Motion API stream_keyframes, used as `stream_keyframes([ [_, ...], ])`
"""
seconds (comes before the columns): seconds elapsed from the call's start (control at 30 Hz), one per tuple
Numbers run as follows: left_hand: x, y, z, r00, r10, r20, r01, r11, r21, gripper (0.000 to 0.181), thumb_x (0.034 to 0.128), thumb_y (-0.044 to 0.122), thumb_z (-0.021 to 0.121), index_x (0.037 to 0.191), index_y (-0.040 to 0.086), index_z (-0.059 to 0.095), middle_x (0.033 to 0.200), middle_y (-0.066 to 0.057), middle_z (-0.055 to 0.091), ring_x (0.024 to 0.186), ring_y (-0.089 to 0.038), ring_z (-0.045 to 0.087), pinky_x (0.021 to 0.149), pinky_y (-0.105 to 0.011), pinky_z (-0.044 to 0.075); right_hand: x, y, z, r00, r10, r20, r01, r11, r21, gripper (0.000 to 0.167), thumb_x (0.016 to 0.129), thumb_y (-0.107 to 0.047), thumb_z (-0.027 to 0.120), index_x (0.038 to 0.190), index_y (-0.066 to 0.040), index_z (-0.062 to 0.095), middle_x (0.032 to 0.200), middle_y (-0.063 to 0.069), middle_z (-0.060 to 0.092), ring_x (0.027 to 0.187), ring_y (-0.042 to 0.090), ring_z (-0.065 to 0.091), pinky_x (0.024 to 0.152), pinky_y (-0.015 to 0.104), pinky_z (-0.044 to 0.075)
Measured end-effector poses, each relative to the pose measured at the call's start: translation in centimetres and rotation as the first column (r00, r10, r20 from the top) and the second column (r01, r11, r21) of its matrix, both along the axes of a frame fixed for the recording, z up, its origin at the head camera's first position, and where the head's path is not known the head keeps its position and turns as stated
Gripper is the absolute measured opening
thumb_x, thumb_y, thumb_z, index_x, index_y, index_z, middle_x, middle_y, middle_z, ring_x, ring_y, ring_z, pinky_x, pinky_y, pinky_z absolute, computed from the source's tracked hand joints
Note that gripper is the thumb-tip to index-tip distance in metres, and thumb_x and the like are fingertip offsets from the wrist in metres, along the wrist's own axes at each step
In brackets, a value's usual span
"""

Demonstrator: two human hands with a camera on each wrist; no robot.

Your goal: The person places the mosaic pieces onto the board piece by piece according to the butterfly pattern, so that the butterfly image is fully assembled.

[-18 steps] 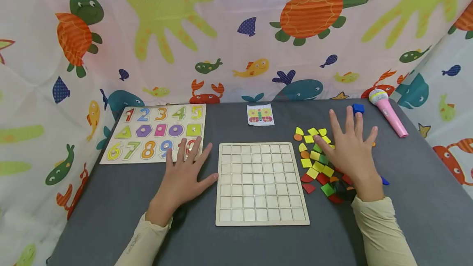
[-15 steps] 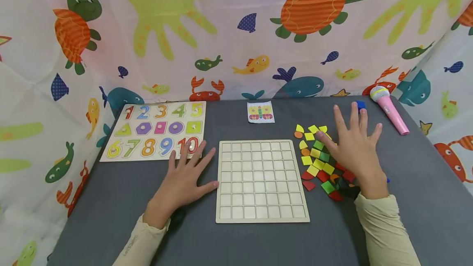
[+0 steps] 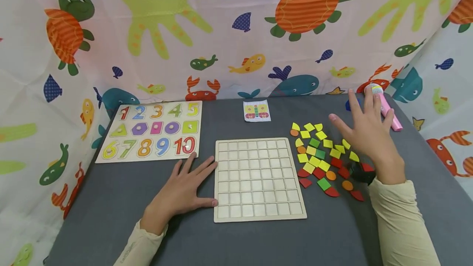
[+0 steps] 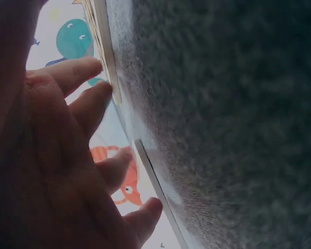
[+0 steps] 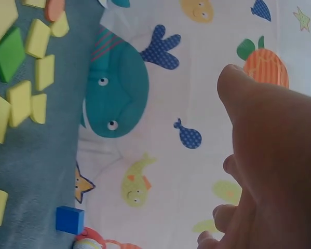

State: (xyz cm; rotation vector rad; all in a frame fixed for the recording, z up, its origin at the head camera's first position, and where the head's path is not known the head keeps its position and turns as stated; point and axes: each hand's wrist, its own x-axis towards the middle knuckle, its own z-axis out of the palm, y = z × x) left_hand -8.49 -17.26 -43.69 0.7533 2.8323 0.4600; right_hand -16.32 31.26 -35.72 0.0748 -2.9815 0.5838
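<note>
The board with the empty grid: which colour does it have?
Pale cream; the head view shows this board best.

Yellow, red, green and orange tiles [image 3: 314, 161] dot a grey tabletop [image 3: 177, 241] near the right fingers [image 3: 354, 105].
Beside the left fingers [image 3: 205, 173], a cream, grid-patterned board [image 3: 260, 180]; beyond them, white fabric [image 3: 225, 11] printed with sea creatures.
</note>
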Motion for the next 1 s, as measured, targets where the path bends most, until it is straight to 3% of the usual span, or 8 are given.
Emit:
stream_keyframes([
  [0.17,0.2,-0.3,0.1,1.0,0.021,-0.005,-0.021,1.0,-0.012,0.107,0.0846,0.075,0.076,0.168,0.021,0.039,0.173,0.001,0.035,0.162,-0.043,0.015,0.123,-0.073,0.016,-1.5,-0.5,0.9,0.999,0.041,0.01,-0.041,0.999,-0.009,0.091,0.108,-0.062,0.045,0.173,-0.016,0.002,0.175,0.022,-0.021,0.157,0.052,-0.019,0.113,0.077,-0.023],
  [0.3,0.1,-0.1,0.0,1.0,0.019,-0.001,-0.019,1.0,-0.013,0.107,0.0851,0.074,0.077,0.168,0.019,0.038,0.173,-0.001,0.034,0.162,-0.043,0.015,0.124,-0.072,0.018,-2.8,-1.1,1.1,0.992,0.112,0.056,-0.111,0.994,-0.021,0.085,0.11,-0.054,0.051,0.173,-0.01,0.013,0.175,0.029,-0.006,0.158,0.056,-0.008,0.118,0.079,-0.011],
  [0.4,0.2,0.0,0.1,1.0,0.013,0.01,-0.013,1.0,-0.007,0.107,0.0853,0.073,0.077,0.168,0.017,0.039,0.174,-0.001,0.033,0.161,-0.043,0.017,0.123,-0.072,0.02,-3.9,-1.5,0.7,0.977,0.187,0.104,-0.181,0.981,-0.069,0.077,0.111,-0.04,0.059,0.17,-0.004,0.025,0.171,0.033,0.017,0.156,0.057,0.015,0.12,0.079,0.012],
  [0.47,0.2,0.1,0.2,1.0,0.013,0.023,-0.013,1.0,-0.003,0.107,0.0848,0.072,0.078,0.167,0.016,0.04,0.174,-0.001,0.032,0.161,-0.043,0.018,0.123,-0.071,0.021,-4.5,-1.9,0.0,0.967,0.225,0.12,-0.213,0.971,-0.105,0.069,0.111,-0.032,0.062,0.166,-0.002,0.034,0.165,0.034,0.033,0.145,0.055,0.039,0.115,0.076,0.031],
  [0.57,0.0,0.4,0.3,0.998,0.012,0.063,-0.012,1.0,0.008,0.108,0.0838,0.07,0.081,0.167,0.014,0.04,0.175,-0.001,0.03,0.161,-0.042,0.02,0.124,-0.069,0.022,-5.2,-2.4,-1.4,0.958,0.26,0.122,-0.24,0.958,-0.157,0.057,0.11,-0.022,0.064,0.16,-0.001,0.046,0.154,0.032,0.051,0.124,0.049,0.06,0.102,0.067,0.05],
  [0.77,-0.4,1.3,0.7,0.99,0.023,0.142,-0.026,0.999,0.024,0.109,0.0816,0.06,0.089,0.165,0.01,0.041,0.175,-0.002,0.029,0.162,-0.035,0.021,0.127,-0.061,0.023,-6.6,-3.7,-3.3,0.948,0.284,0.143,-0.249,0.942,-0.223,0.045,0.108,-0.014,0.065,0.151,-0.001,0.059,0.139,0.029,0.065,0.116,0.044,0.064,0.091,0.058,0.056],
  [1.0,-0.5,1.7,1.0,0.985,0.019,0.173,-0.023,0.999,0.024,0.109,0.0814,0.058,0.09,0.165,0.009,0.041,0.176,-0.002,0.028,0.162,-0.035,0.02,0.127,-0.06,0.022,-7.5,-4.7,-4.7,0.932,0.325,0.162,-0.29,0.935,-0.205,0.035,0.106,-0.006,0.067,0.139,0.006,0.067,0.113,0.024,0.071,0.101,0.038,0.065,0.083,0.05,0.057],
])
